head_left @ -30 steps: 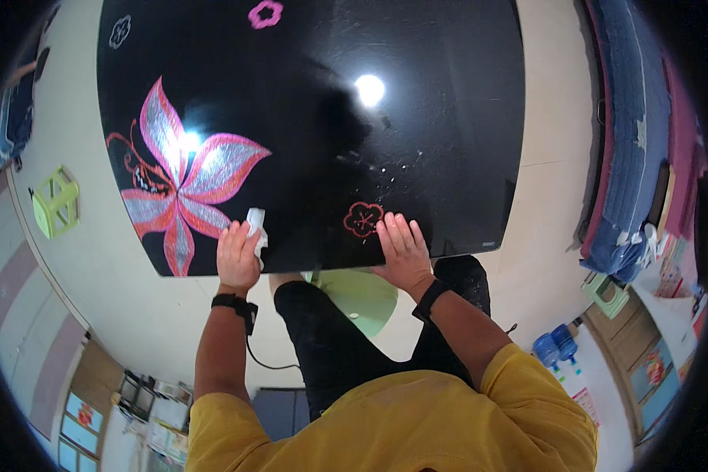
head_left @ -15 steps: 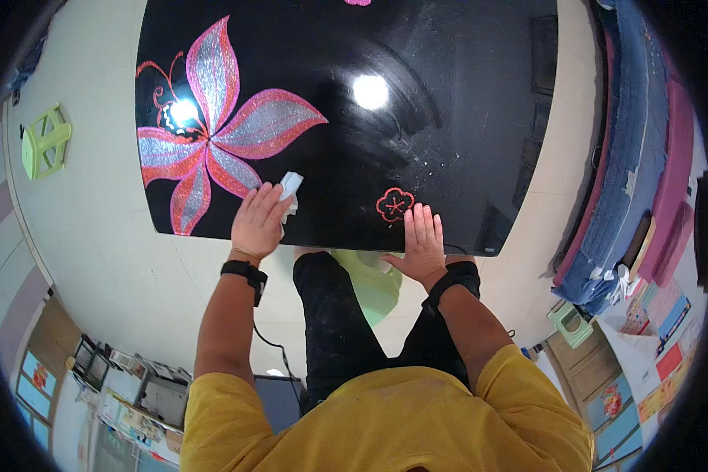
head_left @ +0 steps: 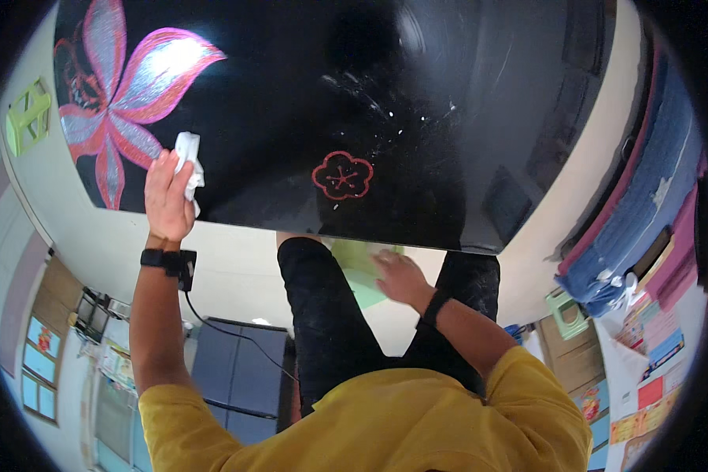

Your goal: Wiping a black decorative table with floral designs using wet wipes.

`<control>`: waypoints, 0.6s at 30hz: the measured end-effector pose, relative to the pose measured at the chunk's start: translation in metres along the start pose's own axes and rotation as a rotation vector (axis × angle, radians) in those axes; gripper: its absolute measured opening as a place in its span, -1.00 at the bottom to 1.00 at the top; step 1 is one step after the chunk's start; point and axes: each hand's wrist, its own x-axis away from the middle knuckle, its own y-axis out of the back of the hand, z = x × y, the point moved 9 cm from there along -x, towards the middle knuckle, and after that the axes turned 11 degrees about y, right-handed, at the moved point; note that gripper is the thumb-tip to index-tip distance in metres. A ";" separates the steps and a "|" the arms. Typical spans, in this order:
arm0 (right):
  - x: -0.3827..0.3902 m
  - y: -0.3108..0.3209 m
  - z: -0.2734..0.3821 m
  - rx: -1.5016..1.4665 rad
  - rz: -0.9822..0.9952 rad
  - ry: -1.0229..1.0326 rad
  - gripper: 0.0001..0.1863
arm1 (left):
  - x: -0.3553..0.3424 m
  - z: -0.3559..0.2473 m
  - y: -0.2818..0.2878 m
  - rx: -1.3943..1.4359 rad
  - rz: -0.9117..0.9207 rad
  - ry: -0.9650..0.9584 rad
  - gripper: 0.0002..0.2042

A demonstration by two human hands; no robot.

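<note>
A glossy black tabletop [head_left: 267, 126] spreads before me, decorated with a big pink and silver glitter flower [head_left: 157, 75] at left and a small red flower outline [head_left: 343, 175] nearer the middle. My left hand [head_left: 167, 193] lies at the table's near left edge, a crumpled white tissue [head_left: 189, 161] held between its thumb and fingers. Below the near edge, off the table, my right hand [head_left: 405, 277] hangs over a pale green plastic object [head_left: 362, 271] between my knees. Its fingers are blurred, and whatever they may hold cannot be made out.
Small white crumbs [head_left: 392, 115] and pale smears dot the tabletop beyond the red flower. A green stool [head_left: 29, 116] stands on the floor at left, another stool [head_left: 566, 315] at right. A sofa with a blue denim cover [head_left: 653, 189] runs along the right side.
My right hand has left the tabletop and dropped below its near edge. My left hand, with the tissue, lies further left in view; the view itself has shifted too.
</note>
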 end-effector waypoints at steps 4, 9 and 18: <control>-0.023 -0.105 -0.080 -0.139 0.320 -0.306 -0.15 | 0.006 -0.003 -0.007 -0.034 0.011 -0.026 -0.58; -0.040 -0.199 -0.119 -0.334 0.287 -0.321 -0.01 | 0.009 -0.005 -0.006 -0.029 -0.017 -0.024 -0.58; -0.014 -0.224 -0.143 -0.400 0.285 -0.311 0.10 | 0.026 0.009 -0.007 -0.156 0.006 0.240 -0.54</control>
